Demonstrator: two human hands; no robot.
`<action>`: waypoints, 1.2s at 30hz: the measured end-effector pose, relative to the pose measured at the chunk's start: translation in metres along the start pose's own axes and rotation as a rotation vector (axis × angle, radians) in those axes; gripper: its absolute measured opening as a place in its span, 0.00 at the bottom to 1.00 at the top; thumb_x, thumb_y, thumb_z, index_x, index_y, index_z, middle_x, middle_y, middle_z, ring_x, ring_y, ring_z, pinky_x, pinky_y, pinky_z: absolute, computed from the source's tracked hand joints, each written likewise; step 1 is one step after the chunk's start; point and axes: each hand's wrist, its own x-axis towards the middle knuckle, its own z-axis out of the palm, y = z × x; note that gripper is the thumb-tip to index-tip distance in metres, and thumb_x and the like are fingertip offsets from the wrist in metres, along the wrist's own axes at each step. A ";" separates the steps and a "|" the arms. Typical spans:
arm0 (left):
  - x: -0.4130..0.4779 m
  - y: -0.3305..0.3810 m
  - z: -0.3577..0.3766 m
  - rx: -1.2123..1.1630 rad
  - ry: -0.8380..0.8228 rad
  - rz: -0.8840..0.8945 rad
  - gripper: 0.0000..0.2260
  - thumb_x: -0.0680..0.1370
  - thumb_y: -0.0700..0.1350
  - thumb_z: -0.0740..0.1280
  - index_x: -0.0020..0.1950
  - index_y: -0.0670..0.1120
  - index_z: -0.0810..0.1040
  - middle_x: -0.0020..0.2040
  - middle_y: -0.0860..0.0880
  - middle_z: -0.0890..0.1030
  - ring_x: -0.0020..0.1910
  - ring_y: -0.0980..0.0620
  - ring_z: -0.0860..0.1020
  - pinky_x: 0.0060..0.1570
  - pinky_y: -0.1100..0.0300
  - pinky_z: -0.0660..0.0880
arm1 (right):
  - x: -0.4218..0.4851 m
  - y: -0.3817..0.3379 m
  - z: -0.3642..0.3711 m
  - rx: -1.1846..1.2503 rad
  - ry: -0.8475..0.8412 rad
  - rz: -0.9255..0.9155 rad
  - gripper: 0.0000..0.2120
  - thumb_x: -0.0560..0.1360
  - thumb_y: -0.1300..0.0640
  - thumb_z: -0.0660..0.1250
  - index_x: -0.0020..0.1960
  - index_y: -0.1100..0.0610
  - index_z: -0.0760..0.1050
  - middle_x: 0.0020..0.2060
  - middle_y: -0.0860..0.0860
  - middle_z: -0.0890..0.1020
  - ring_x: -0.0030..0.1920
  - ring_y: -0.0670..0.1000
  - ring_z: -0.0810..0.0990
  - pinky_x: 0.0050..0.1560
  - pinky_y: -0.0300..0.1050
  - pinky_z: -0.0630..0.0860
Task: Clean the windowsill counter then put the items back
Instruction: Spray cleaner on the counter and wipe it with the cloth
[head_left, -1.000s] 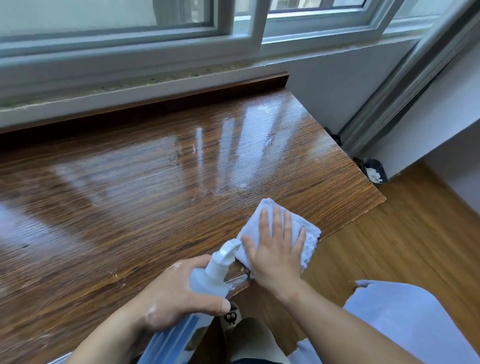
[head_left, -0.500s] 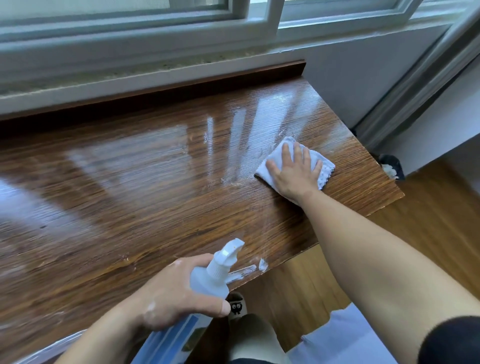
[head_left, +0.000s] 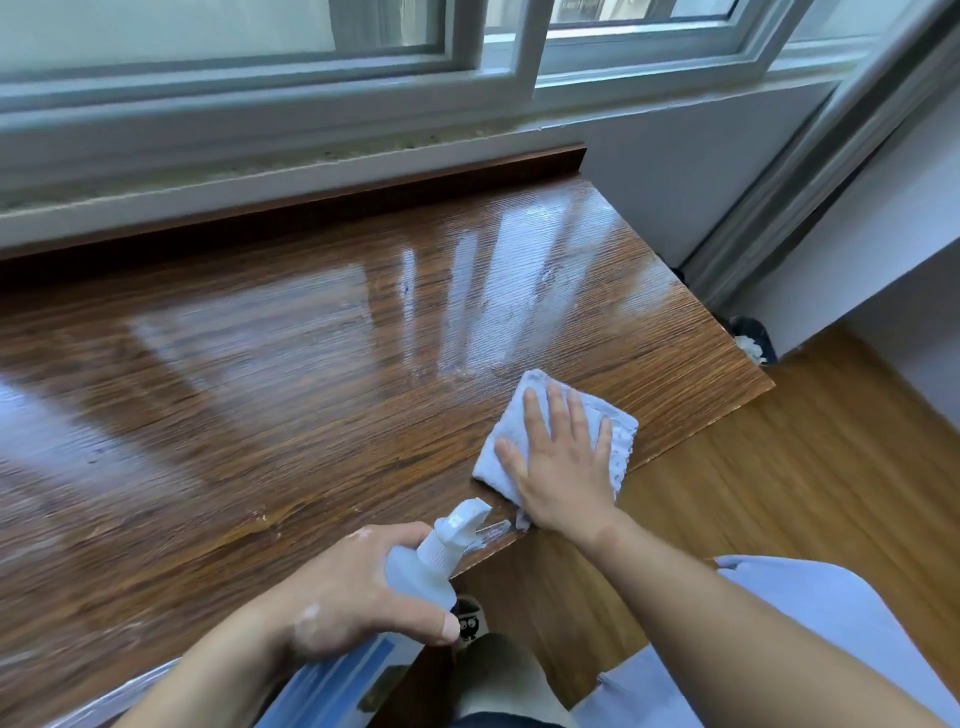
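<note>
Right hand: The right hand (head_left: 561, 462) lies flat on the cloth (head_left: 621, 441), palm down. Its fingers are straight and a little spread. They point away, toward the window. It presses on the cloth and does not curl round it.
Right arm: It is bare and comes in from the lower right. The wrist sits over the front edge of the counter (head_left: 260, 389).
Cloth: It is light blue and folded, under the right hand, near the counter's front right corner. Its edges peek out past the fingertips and on both sides.
Left hand: The left hand (head_left: 353, 592) is wrapped tight round the spray bottle (head_left: 421, 566), thumb across the front.
Spray bottle: It is white and tilted. Its nozzle points up, just beside the right hand's thumb side.
Counter: The brown wood is shiny, with wet streaks just past the right fingertips.
</note>
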 end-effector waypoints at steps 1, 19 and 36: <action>-0.002 -0.002 -0.001 -0.012 0.008 0.002 0.26 0.62 0.59 0.79 0.57 0.53 0.83 0.50 0.47 0.84 0.42 0.54 0.79 0.49 0.55 0.73 | -0.012 -0.008 0.007 0.003 0.022 0.005 0.37 0.81 0.31 0.43 0.83 0.47 0.42 0.83 0.51 0.44 0.81 0.55 0.37 0.77 0.68 0.39; -0.012 -0.019 -0.004 -0.113 0.126 0.002 0.25 0.60 0.61 0.78 0.52 0.51 0.82 0.41 0.53 0.81 0.38 0.58 0.76 0.44 0.58 0.70 | 0.131 -0.018 -0.029 0.083 0.036 0.153 0.36 0.81 0.31 0.42 0.83 0.48 0.44 0.83 0.52 0.46 0.82 0.56 0.41 0.76 0.70 0.37; -0.038 -0.035 -0.016 -0.062 0.146 0.015 0.27 0.60 0.61 0.77 0.58 0.55 0.83 0.48 0.49 0.84 0.42 0.53 0.79 0.45 0.57 0.71 | -0.034 -0.057 0.013 -0.043 -0.015 -0.200 0.39 0.77 0.30 0.39 0.83 0.48 0.45 0.83 0.53 0.47 0.82 0.57 0.41 0.76 0.66 0.34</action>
